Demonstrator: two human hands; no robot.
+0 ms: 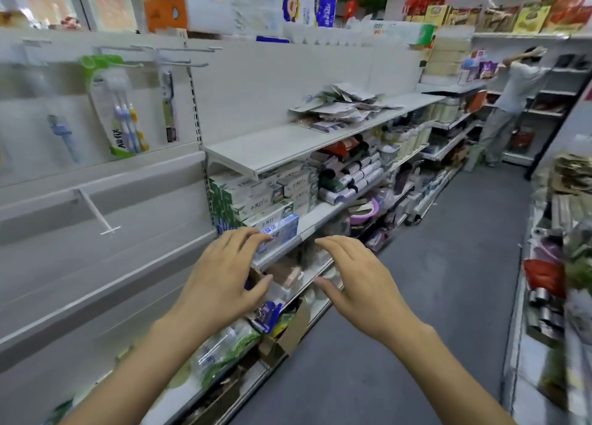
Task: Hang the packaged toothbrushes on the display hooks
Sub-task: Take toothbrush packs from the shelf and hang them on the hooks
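On the wall panel at far left I see a three-brush toothbrush pack [120,107] and a single packaged toothbrush [168,106] hanging from display hooks [179,60]. Lower, a bare hook [96,213] juts out. My left hand [221,280] and right hand [362,283] hover with fingers loosely spread, holding nothing, before the toothpaste boxes [266,197].

Both forearms cut off by the bottom edge, far-left hanging pack [62,136] blurred, perhaps a toothbrush, pile of flat packs [342,107] on the upper shelf too small to read
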